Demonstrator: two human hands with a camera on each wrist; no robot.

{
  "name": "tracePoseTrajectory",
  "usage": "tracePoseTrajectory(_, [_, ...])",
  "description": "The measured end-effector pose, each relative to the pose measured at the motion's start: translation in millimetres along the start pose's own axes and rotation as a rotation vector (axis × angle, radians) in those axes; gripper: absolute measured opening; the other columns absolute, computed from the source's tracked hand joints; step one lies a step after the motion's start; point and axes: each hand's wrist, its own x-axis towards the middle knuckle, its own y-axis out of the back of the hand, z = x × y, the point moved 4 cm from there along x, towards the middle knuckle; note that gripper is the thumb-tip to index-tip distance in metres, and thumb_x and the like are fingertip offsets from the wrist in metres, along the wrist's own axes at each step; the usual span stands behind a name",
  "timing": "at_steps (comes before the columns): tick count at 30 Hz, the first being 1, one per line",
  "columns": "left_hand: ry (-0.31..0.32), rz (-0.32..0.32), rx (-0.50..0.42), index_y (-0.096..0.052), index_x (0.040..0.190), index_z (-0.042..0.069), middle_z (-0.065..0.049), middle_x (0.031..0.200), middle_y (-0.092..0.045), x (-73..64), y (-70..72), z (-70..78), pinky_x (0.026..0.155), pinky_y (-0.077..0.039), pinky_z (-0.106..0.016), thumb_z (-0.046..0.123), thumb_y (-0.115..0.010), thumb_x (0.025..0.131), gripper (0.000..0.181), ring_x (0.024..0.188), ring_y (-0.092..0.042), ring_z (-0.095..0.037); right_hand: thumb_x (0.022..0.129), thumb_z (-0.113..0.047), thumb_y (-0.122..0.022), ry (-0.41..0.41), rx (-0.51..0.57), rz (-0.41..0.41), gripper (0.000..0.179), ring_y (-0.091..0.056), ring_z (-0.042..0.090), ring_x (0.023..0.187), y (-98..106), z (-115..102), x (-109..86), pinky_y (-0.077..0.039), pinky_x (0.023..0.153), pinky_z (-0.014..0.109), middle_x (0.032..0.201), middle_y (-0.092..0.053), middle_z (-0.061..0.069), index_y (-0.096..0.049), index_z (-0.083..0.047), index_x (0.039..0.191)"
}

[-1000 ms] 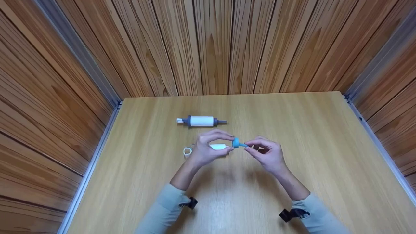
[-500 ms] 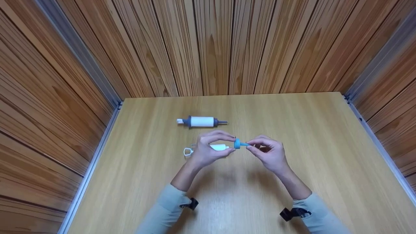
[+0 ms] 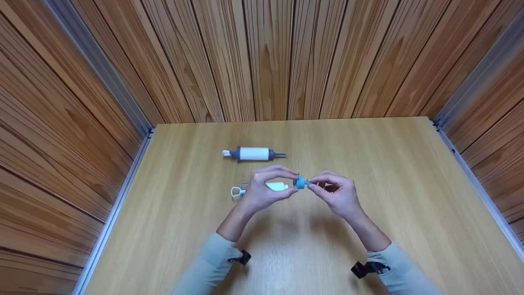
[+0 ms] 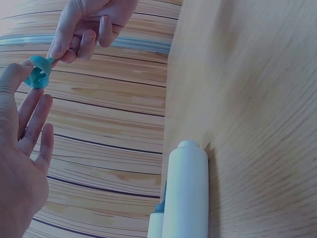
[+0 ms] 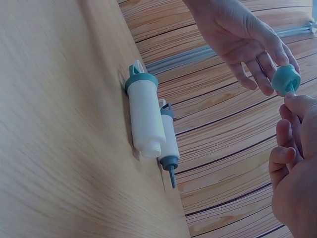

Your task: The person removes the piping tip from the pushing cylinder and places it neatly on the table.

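Note:
A small blue nozzle cap [image 3: 299, 182] with a thin spout is held above the table between both hands. My left hand [image 3: 262, 189] pinches its wide rim between thumb and fingertips. From the other side, my right hand [image 3: 339, 196] grips the thin spout with thumb and forefinger. In the left wrist view the hollow underside of the nozzle cap [image 4: 37, 77] shows. Behind the left hand lies a white syringe-like dispenser [image 3: 277, 186] with a ring handle, partly hidden in the head view. Its bare white tip [image 5: 150, 150] shows in the right wrist view.
Farther back on the wooden table [image 3: 196, 229] lies a second dispenser [image 3: 254, 153], white with dark grey ends and a grey spout fitted. Wood-panelled walls [image 3: 270, 61] stand behind and at both sides, with metal rails along the table's side edges.
The nozzle cap has turned between the fingers, so it sits more tilted and its spout looks shorter in the head view. Both hands have shifted only slightly. The dispensers have stayed put.

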Motion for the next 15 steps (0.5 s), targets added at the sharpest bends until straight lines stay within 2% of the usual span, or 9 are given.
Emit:
tracePoseTrajectory(4, [-0.020, -0.003, 0.008, -0.085, 0.121, 0.003, -0.015, 0.122, -0.086, 0.4, -0.9, 0.5, 0.114, -0.062, -0.040, 0.007, -0.091, 0.094, 0.029, 0.121, -0.081, -0.030, 0.091, 0.012, -0.084, 0.017, -0.016, -0.009, 0.018, -0.061, 0.002, 0.072, -1.3, -0.4, 0.4, -0.051, 0.061, 0.016, 0.094, -0.078, -0.017, -0.086, 0.002, 0.106])
tracePoseTrajectory(15, [-0.024, -0.004, -0.007, -0.085, 0.121, 0.002, -0.015, 0.122, -0.086, 0.6, -3.6, -0.3, 0.115, -0.062, -0.040, 0.006, -0.091, 0.093, 0.029, 0.121, -0.081, -0.032, 0.090, 0.013, -0.084, 0.072, -0.009, -0.026, 0.021, -0.061, 0.004, 0.070, -3.2, -4.1, 1.1, -0.051, 0.060, 0.017, 0.095, -0.080, -0.012, -0.086, 0.001, 0.108])
